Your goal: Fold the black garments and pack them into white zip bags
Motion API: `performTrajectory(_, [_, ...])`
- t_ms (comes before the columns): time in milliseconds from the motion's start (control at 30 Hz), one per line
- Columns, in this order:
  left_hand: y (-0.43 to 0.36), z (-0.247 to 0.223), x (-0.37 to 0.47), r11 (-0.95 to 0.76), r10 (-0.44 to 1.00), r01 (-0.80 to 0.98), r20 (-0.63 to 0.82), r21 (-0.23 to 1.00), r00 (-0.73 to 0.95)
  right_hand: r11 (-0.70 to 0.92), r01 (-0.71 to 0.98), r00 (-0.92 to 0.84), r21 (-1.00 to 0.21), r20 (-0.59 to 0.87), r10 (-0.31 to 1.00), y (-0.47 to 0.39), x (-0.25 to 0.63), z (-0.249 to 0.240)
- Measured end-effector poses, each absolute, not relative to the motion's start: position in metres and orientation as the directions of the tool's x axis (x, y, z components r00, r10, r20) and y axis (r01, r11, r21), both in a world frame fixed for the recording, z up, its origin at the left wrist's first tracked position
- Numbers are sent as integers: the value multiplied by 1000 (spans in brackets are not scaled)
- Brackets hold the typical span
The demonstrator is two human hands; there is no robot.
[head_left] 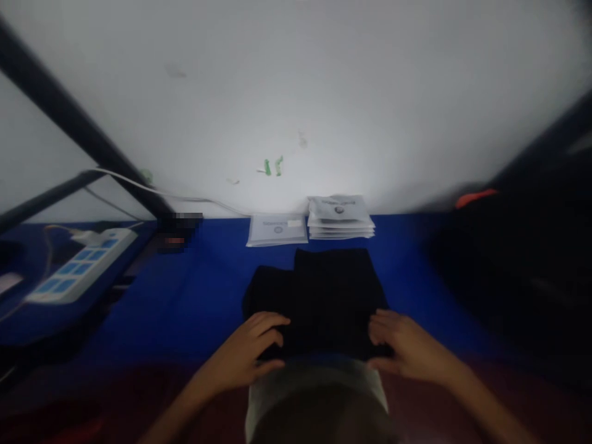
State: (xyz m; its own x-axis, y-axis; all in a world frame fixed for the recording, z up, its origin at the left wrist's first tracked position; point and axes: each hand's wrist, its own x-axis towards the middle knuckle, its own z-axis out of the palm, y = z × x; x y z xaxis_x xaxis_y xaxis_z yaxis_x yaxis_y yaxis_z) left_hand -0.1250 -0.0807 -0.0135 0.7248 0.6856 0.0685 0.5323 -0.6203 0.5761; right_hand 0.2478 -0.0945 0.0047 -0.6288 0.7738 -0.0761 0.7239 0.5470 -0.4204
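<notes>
A folded black cloth (330, 296), perhaps a garment, lies on the blue table before me. It is so dark that its folds barely show; its left part is lower at the back than its right. My left hand (259, 345) rests at the cloth's near left edge, fingers apart and reaching onto it, thumb separate. At the near right edge is my right hand (398, 345), its fingers slightly bent onto the fabric and the thumb spread away. A pale item (272, 401) sits just below the cloth, between my forearms, partly behind a dark rounded shape.
Flat printed packets (340, 219) are stacked against the white wall, with a single packet (277, 230) to their left. A power strip (83, 268) with a plugged-in cable lies at the left. Dark frame bars (83, 117) slant at both sides. A large black mass (522, 277) fills the right.
</notes>
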Motion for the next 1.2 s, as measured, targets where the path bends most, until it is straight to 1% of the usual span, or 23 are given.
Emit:
performTrajectory(167, [-84, -11, -136, -610, 690, 560, 27, 561, 723, 470, 741, -566, -480, -69, 822, -120, 262, 5])
performTrajectory(267, [-82, -8, -139, -605, 715, 559, 78, 567, 695, 458, 700, -565, -548, -31, 825, -122, 272, 8])
performTrajectory(367, [-75, -9, -138, -562, 795, 605, 168, 563, 582, 396, 675, -468, -622, 53, 882, -114, 281, 8])
performTrajectory(433, [-65, -11, -134, -516, 849, 670, 215, 534, 483, 320, 676, -360, -664, 81, 929, -100, 285, 8])
performTrajectory(500, [-50, -13, -129, -466, 884, 732, 234, 497, 404, 257, 687, -267, -679, 94, 959, -80, 287, 6])
performTrajectory(567, [-33, -12, -122, -416, 909, 787, 217, 456, 355, 244, 707, -220, -664, 122, 968, -56, 288, 3])
performTrajectory(633, [-17, -9, -115, -378, 926, 838, 178, 393, 333, 252, 738, -235, -626, 111, 966, -32, 288, -3])
performTrajectory(733, [4, -2, -104, -380, 925, 883, 117, 275, 362, 297, 809, -293, -507, 90, 952, -5, 286, -12])
performTrajectory(800, [15, 0, -95, -414, 910, 880, 132, 233, 393, 321, 858, -297, -401, 122, 947, 8, 283, -15])
performTrajectory(867, [29, -1, -86, -455, 889, 858, 178, 238, 422, 341, 886, -298, -315, 178, 938, 20, 280, -15])
performTrajectory(967, [53, -10, -70, -497, 868, 807, 200, 320, 455, 384, 888, -335, -251, 220, 916, 39, 276, -18])
performTrajectory(1067, [78, -22, -57, -508, 859, 756, 170, 413, 484, 399, 880, -362, -259, 180, 915, 57, 277, -26])
performTrajectory(1133, [90, -26, -51, -528, 844, 732, 165, 431, 511, 412, 861, -380, -299, 162, 911, 66, 278, -30])
performTrajectory(1200, [96, -25, -46, -549, 830, 720, 174, 424, 530, 436, 836, -395, -333, 186, 900, 70, 280, -30])
